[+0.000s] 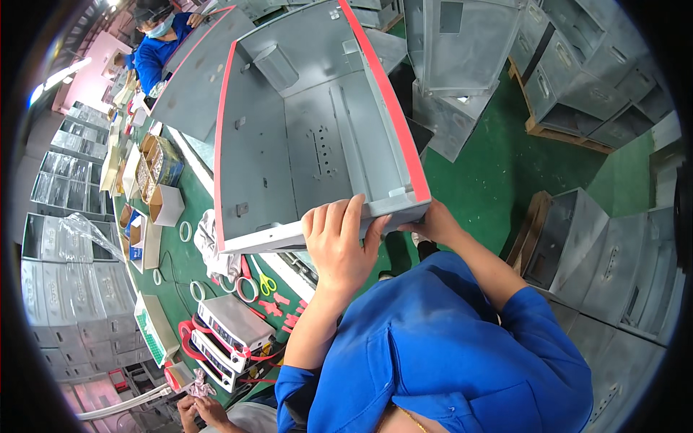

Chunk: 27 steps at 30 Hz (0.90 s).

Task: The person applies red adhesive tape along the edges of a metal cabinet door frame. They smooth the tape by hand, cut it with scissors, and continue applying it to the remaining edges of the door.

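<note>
A large open grey metal cabinet is tilted in front of me, its inside facing up. Red tape runs along its left and right rims. My left hand lies over the near edge, fingers on top and thumb lower on the outer face. At the near right corner my right hand grips from the outside and below, with its fingertips partly hidden behind the metal. Slots and small holes mark the cabinet's inner panel.
The green bench on the left carries scissors, tape rolls, grey electric devices and parts boxes. A co-worker in blue stands at the far left; another person's hands show lower left. Stacked metal cabinets stand right.
</note>
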Tool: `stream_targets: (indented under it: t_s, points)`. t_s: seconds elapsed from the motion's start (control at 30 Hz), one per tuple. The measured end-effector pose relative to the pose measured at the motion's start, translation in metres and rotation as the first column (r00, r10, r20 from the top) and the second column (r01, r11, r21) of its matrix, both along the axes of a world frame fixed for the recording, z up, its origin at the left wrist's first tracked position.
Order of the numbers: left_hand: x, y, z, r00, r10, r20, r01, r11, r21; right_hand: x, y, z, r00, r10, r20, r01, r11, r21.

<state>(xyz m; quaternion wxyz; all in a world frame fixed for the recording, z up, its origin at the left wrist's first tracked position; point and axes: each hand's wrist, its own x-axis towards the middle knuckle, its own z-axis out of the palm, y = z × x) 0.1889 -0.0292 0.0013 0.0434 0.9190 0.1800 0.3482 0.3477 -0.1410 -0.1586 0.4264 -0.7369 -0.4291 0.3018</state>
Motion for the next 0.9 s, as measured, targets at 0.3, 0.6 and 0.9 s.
stream_targets:
  t_s: [0.3,0.6,0.9]
  points:
    - [-0.001,0.001,0.008,0.999,-0.025,-0.032,0.023,0.999,-0.043,-0.001,0.000,-0.001,1.000,-0.007,0.026,0.008,1.000,-0.027]
    - [0.014,0.000,0.021,0.971,-0.237,0.034,0.239,0.970,-0.044,0.001,0.000,-0.011,0.999,0.006,0.040,-0.011,0.991,0.131]
    - [0.037,0.014,0.038,0.862,-0.470,-0.190,0.484,0.874,0.032,0.001,0.000,-0.005,0.998,0.003,0.064,-0.007,0.998,0.063]
